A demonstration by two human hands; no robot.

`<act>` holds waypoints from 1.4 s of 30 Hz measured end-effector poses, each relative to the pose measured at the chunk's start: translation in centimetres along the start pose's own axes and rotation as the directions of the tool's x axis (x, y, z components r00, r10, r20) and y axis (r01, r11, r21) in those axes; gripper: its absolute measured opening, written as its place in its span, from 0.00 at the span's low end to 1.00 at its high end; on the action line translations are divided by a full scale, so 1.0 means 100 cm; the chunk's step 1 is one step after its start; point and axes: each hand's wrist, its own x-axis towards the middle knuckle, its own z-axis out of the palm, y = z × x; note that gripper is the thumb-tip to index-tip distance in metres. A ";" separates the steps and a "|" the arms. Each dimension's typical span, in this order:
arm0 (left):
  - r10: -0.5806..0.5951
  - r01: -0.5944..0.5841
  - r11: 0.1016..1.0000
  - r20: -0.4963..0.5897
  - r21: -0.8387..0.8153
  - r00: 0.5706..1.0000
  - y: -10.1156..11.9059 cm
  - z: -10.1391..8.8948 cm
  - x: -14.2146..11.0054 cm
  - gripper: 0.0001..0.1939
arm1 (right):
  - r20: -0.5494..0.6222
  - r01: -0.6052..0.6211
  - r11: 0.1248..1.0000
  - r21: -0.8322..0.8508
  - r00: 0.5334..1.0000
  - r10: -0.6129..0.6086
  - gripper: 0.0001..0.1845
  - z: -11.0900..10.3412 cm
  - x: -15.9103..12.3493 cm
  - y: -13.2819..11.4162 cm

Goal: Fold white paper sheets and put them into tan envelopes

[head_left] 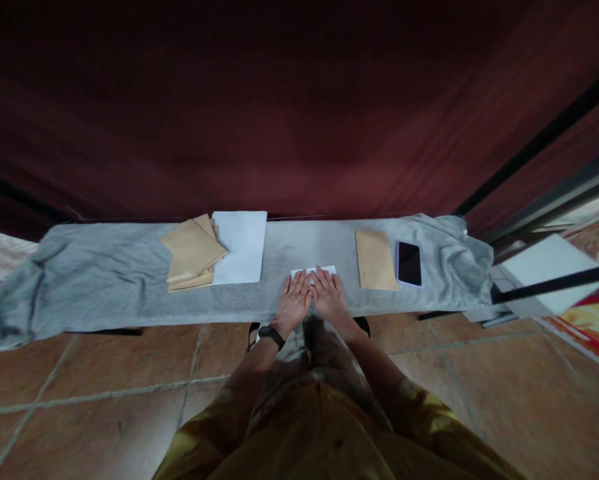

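Left hand [293, 301] and right hand [328, 298] lie palm-down, fingers slightly spread, on white paper [332, 270] on the counter [309, 241], seemingly keeping it flat; from it, envelopes [192, 250] at nine o'clock, phone [409, 263] at three.

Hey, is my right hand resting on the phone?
No, the right hand lies on the white paper, while the phone lies apart on the gray cloth.
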 end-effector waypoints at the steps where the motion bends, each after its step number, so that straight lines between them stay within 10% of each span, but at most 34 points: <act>1: 0.002 -0.002 1.000 0.004 0.004 1.000 -0.001 0.000 0.000 0.29 | -0.008 -0.001 1.000 0.004 1.000 0.001 0.27 0.000 0.000 0.000; 42: -0.034 0.034 0.996 0.002 0.077 0.999 0.006 0.003 -0.002 0.31 | -0.224 -0.153 0.987 -0.045 0.964 0.140 0.29 -0.011 -0.023 0.040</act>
